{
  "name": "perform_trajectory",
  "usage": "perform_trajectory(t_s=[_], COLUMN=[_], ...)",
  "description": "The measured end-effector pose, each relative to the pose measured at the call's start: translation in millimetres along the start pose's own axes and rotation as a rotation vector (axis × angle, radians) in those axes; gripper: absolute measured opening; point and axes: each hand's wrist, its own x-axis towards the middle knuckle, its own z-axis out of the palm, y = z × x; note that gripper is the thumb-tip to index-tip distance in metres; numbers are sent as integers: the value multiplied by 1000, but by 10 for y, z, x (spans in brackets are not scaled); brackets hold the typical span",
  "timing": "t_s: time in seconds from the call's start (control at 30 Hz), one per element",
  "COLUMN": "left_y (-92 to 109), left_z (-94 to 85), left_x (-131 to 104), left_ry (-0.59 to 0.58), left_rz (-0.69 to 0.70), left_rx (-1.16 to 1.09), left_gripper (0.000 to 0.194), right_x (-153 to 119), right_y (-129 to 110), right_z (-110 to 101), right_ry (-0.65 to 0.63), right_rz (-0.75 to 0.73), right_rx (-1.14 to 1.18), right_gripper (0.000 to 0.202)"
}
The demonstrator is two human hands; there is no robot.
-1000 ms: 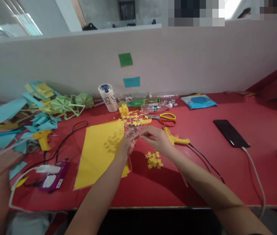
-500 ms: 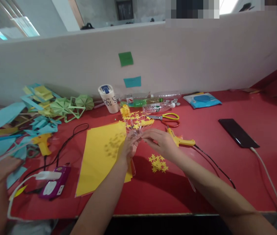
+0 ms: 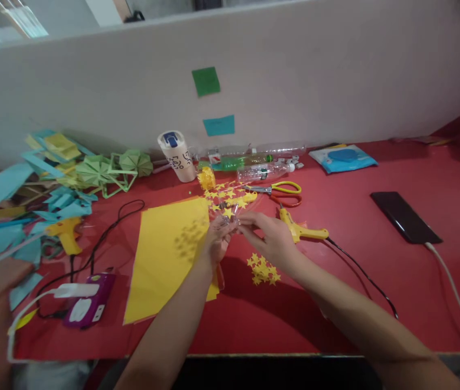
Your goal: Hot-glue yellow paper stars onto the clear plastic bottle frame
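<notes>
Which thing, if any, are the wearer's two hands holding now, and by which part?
The left hand appears to hold a clear star-decorated piece by its near end; the right hand is there too, its exact grip hidden.

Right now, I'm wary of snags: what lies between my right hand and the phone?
In the head view, a glue gun and the start of its cord lie between your right hand and the phone.

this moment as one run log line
left hand: holding star-trimmed clear plastic; right hand: at its edge; yellow stars: loose on red table
</notes>
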Motion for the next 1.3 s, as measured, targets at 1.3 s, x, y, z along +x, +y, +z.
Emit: perform_trajectory(t_s=[1.3], left_y=[-46], left_z=[17], left_x=[-10], left_ry=[19], left_rz=[-72], left_rx=[-18], left_gripper=[34], right_x=[-4], right_y=[-87], right_z=[-42], right_ry=[-2], right_rz=[-11], right_rx=[-73], right_gripper=[25])
